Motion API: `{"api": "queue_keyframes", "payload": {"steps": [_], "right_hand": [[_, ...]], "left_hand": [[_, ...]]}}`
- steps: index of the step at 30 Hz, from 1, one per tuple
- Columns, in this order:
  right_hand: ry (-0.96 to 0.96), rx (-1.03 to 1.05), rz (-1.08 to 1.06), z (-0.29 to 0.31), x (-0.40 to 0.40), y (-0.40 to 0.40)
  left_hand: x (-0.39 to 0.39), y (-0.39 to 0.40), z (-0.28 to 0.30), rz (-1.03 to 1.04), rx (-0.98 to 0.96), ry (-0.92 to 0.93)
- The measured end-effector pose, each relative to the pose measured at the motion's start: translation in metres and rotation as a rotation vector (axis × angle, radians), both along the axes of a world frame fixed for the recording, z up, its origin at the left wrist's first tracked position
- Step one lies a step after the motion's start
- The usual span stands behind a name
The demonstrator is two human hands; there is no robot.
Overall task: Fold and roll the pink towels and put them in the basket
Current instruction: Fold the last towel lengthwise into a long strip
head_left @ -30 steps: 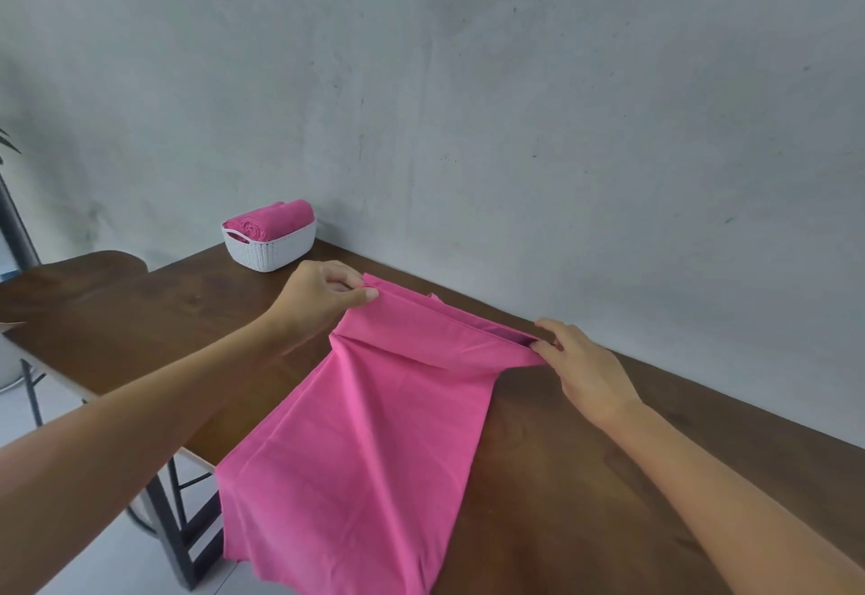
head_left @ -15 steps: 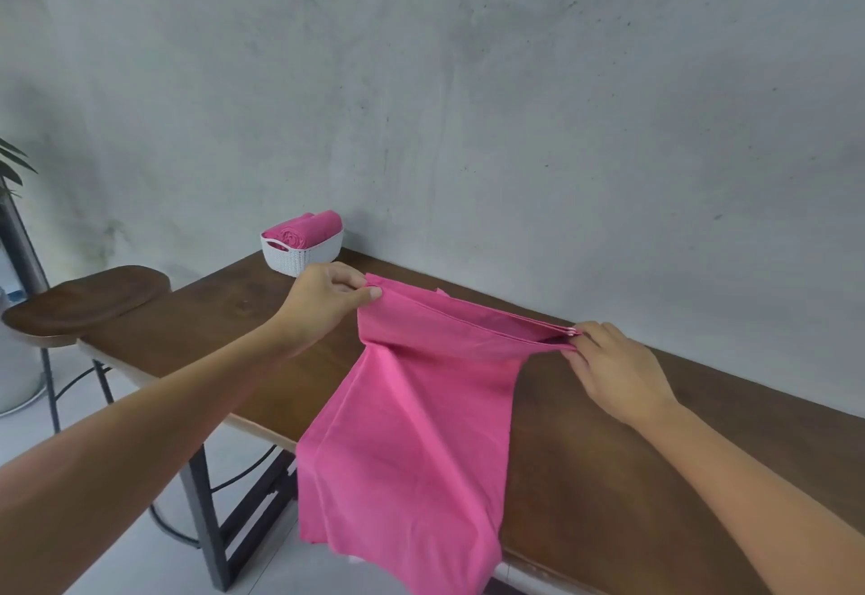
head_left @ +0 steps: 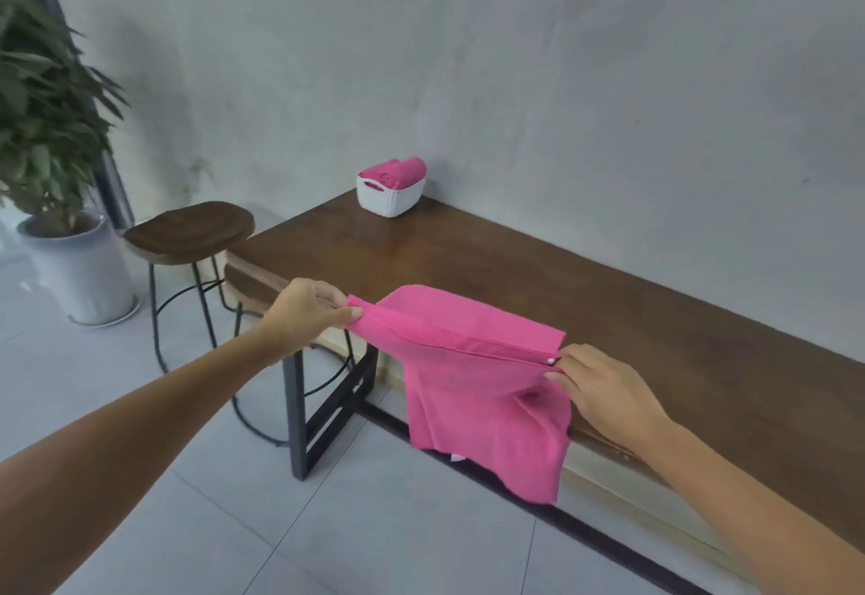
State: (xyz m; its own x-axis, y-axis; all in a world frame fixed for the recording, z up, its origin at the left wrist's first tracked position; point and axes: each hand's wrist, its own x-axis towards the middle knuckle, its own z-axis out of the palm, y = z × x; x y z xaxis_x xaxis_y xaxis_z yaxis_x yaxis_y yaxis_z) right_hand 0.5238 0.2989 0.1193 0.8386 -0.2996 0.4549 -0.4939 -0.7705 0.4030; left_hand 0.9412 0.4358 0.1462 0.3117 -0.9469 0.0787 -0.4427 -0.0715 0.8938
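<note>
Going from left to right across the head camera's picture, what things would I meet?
Potted plant → wooden stool → left hand pinching one end of the pink towel → right hand pinching the other end. The white basket of rolled towels sits farther back on the table, above that stretch.

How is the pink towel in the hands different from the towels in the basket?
The held towel is unrolled, folded over a stretched edge; the basket towels are rolled tight. The held towel drapes partly over the table edge, pinched by the left hand and the right hand; the basket towels sit untouched in the white basket. All are the same pink.
</note>
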Motion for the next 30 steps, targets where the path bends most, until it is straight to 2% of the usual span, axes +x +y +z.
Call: {"api": "queue_keyframes", "payload": {"steps": [5,11,14,19,26,30], "right_hand": [[0.07,0.055,0.144,-0.034,0.059,0.033],[0.05,0.226,0.192,-0.052,0.135,0.074],[0.023,0.175,0.256,-0.039,0.161,0.082],[0.028,0.063,0.314,-0.027,0.181,0.088],[-0.042,0.059,0.262,-0.02,0.196,0.092],[-0.102,0.155,0.109,-0.014,0.207,0.094]], "left_hand": [[0.037,0.081,-0.029,0.096,0.08,0.026],[0.091,0.159,-0.04,0.279,0.162,-0.058],[0.098,0.186,-0.043,0.363,0.136,-0.102],[0.099,0.206,-0.028,0.471,0.011,-0.024],[0.101,0.218,0.007,0.458,-0.073,-0.187],[0.104,0.222,0.008,0.467,-0.074,-0.228]]}}
